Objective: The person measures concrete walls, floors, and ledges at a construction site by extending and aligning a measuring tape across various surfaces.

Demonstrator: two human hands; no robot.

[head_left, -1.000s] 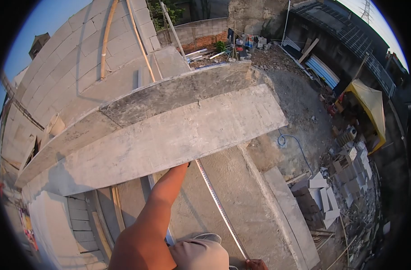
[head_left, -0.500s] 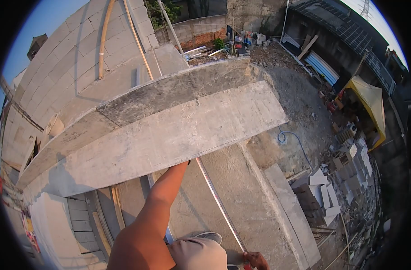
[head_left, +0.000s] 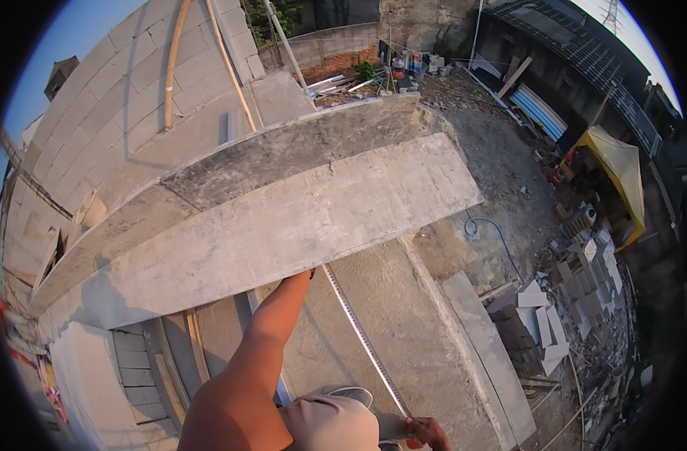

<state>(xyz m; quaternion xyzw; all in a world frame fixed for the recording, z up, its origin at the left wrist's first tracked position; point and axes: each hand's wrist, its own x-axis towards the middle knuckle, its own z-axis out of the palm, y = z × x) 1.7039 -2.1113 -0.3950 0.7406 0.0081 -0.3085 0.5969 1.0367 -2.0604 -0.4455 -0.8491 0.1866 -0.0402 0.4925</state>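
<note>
My left forearm (head_left: 268,323) stretches up to a pale concrete ledge (head_left: 298,218). A dark band shows at the wrist, and the hand itself is hidden beneath the ledge's lower edge. At the bottom of the view, my right hand (head_left: 430,433) is closed around the red body of a tape measure (head_left: 413,443). Its white blade (head_left: 362,334) runs out straight over the rough concrete floor to the ledge's edge, close to my left wrist. Where the blade ends is out of sight.
A low concrete upstand (head_left: 291,146) borders the ledge. Beyond the floor edge at right lies lower ground with a blue hose (head_left: 501,239), stacked pale blocks (head_left: 543,331) and a yellow canopy (head_left: 618,173). A block wall (head_left: 95,113) rises at left.
My left wrist and the far part of the tape blade have shifted slightly left along the ledge. My right hand stays in nearly the same place, still gripping the tape measure.
</note>
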